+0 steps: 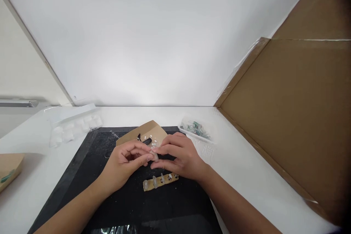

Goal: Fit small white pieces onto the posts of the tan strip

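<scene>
Between both hands, over the black mat (pixel 131 208), is a small translucent piece (pixel 155 156) that looks like a false nail. My left hand (pixel 128 161) pinches it between thumb and fingertips. My right hand (pixel 181 155) has its index fingertip against the upper part of the piece, with the thumb a little below. Just below the hands lies a brown strip (pixel 149 185) bearing several small clear and shiny pieces in a row. Behind the fingers, a brown cardboard tray (pixel 137 132) holds white bits (pixel 154 142) and a dark object (pixel 147 141); the hands partly cover it.
A clear plastic box (pixel 182 128) with green and clear pieces stands at the back right. Clear packaging with white pouches (pixel 68 133) lies at the back left. Another cardboard tray (pixel 16 159) sits at the left edge. A large cardboard panel (pixel 287 117) borders the right side.
</scene>
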`<state>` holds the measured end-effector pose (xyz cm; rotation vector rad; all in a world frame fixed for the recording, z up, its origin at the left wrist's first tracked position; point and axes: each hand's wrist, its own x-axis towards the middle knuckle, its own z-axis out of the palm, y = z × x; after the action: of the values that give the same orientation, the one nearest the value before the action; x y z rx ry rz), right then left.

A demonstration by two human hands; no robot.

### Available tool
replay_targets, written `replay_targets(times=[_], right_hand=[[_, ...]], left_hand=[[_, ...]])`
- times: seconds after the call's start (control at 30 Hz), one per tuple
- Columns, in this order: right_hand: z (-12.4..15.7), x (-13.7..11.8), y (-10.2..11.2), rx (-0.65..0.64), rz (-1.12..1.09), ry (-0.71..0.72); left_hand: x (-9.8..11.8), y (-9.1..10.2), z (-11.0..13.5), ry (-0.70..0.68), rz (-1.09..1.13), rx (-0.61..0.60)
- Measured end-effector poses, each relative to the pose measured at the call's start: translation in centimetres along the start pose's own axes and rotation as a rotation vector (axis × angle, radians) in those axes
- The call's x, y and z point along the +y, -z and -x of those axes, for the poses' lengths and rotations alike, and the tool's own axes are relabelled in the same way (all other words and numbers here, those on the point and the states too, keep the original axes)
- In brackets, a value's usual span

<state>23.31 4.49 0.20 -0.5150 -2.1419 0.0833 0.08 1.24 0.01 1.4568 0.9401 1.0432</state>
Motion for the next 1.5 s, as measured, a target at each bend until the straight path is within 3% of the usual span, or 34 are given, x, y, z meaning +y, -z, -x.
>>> replay_targets(times=[0.23, 0.43, 0.5, 0.73, 0.97, 1.5], right_hand=[[4.7, -0.1, 3.8, -0.081, -0.247, -0.244], [7.2, 0.1, 4.6, -0.257, -0.263, -0.388], [7.2, 0.2, 4.5, -0.273, -0.236, -0.386], [6.6, 0.2, 4.5, -0.319, -0.172, -0.371], [6.3, 0.2, 4.7, -0.383, -0.130, -0.377], [6.6, 0.4, 4.3, -0.396, -0.195, -0.421]], left_hand=[[-0.7, 0.1, 0.2, -0.148, -0.335, 0.021], [-0.4, -0.4, 0.6, -0.649, -0.715, -0.132], [-0.3, -0.6, 0.8, -0.735, -0.771, -0.201], [0.0, -1.3, 0.8, -0.798, -0.867, -0.336], [0.0, -1.5, 0.7, -0.782, -0.888, -0.356], [-0.1, -1.5, 0.6, -0.748, -0.924, -0.367]])
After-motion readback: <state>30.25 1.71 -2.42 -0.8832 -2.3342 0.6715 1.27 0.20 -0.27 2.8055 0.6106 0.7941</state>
